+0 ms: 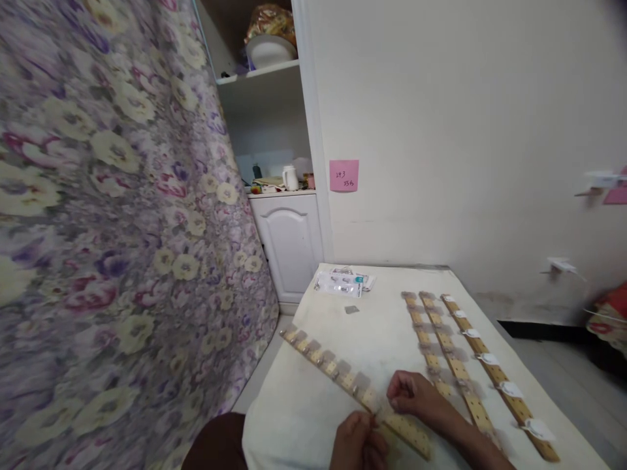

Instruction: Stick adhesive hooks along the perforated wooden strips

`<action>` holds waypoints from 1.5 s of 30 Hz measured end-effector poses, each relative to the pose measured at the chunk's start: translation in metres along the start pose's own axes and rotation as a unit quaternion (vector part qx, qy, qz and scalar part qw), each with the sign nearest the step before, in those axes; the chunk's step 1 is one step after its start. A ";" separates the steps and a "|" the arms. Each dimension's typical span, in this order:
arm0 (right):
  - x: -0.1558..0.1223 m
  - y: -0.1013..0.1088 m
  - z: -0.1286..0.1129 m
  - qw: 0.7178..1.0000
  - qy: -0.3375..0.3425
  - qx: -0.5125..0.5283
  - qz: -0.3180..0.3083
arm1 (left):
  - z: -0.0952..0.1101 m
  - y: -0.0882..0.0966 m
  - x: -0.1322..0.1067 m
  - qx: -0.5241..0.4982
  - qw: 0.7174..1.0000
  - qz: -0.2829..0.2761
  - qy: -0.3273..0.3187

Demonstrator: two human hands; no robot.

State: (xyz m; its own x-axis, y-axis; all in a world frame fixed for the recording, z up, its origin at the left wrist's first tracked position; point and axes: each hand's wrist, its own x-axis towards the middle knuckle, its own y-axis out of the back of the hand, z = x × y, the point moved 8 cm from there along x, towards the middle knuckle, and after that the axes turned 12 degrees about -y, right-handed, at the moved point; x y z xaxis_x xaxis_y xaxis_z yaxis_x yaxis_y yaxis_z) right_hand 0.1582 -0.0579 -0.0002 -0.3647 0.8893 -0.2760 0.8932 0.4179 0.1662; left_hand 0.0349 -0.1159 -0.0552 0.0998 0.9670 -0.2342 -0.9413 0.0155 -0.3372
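A narrow wooden strip (337,374) with rows of small holes lies slantwise on the white-covered table, with several small metal pieces and clear tabs along it. My left hand (357,442) is at the strip's near edge, its fingertips pinched together; what they hold is too small to make out. Just above the strip's lower right part, my right hand (410,393) has its thumb and fingers curled together. Something faint and see-through shows by its fingertips, but I cannot tell what. The strip's holes are bare at its near right end.
On the right lie three more strips: two with clear tabs (431,356) (453,359), one with white hooks (494,369). Clear packaging (340,284) and a small grey piece (351,309) are at the table's back. A flowered curtain (147,261) hangs left.
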 end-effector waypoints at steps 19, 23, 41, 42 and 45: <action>0.019 -0.002 0.025 0.985 0.040 -0.096 0.139 | -0.012 0.000 0.010 0.049 0.996 0.061 0.043; 0.018 0.000 0.025 0.978 0.054 -0.141 0.142 | -0.010 -0.001 0.009 0.053 0.996 0.064 0.045; 0.015 0.002 0.021 0.985 0.035 -0.140 0.095 | -0.009 -0.004 0.012 0.062 0.995 0.069 0.039; 0.015 0.002 0.021 0.986 0.035 -0.133 0.094 | -0.010 -0.003 0.013 0.064 0.995 0.069 0.038; 0.017 0.000 0.023 0.989 0.030 -0.113 0.091 | -0.010 -0.001 0.014 0.072 0.994 0.072 0.030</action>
State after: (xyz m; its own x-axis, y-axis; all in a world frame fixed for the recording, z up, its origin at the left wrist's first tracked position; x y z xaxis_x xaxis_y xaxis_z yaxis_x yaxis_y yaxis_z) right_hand 0.1580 -0.0473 -0.0270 -0.2251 0.9599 -0.1671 0.8659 0.2757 0.4174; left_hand 0.0408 -0.1053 -0.0669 -0.0241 0.9448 -0.3267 -0.9831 -0.0817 -0.1637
